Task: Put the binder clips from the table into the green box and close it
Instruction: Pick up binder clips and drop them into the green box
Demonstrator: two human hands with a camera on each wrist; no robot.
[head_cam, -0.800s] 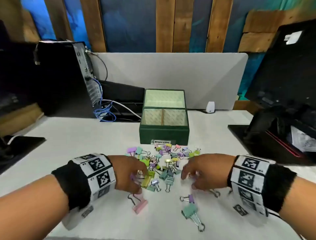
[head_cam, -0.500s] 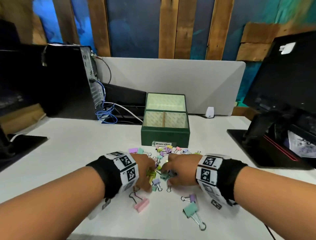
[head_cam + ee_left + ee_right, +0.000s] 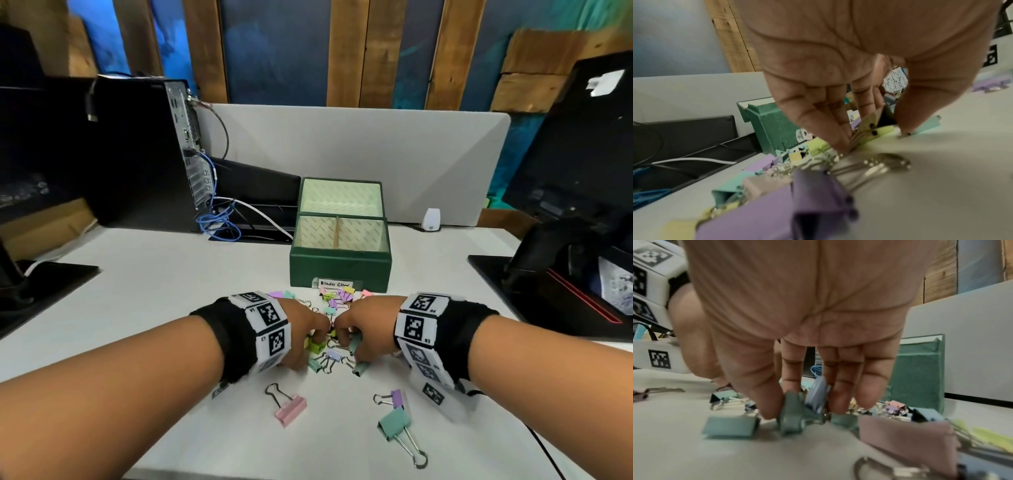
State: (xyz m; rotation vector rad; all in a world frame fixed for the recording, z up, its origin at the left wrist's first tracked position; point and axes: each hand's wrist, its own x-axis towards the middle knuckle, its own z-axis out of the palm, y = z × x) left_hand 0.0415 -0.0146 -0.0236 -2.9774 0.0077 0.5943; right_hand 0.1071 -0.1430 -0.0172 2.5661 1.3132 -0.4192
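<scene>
Now both hands down in the clip pile (image 3: 334, 329), left hand (image 3: 301, 334) pinching a yellow clip (image 3: 869, 129), right hand (image 3: 364, 330) pinching teal clips (image 3: 792, 412), near the open green box (image 3: 339, 265).

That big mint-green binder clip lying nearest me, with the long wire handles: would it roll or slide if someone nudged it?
The big mint-green binder clip would probably slide, not roll: its folded body lies flat on the smooth white table. Its silver wire handles look hinged, so lifting by them may let the body swing. It looks stiff and light.

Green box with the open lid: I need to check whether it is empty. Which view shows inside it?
The head view: it looks down into the green box, showing both divided compartments without clips. The left wrist and right wrist views show only its outer walls.
</scene>
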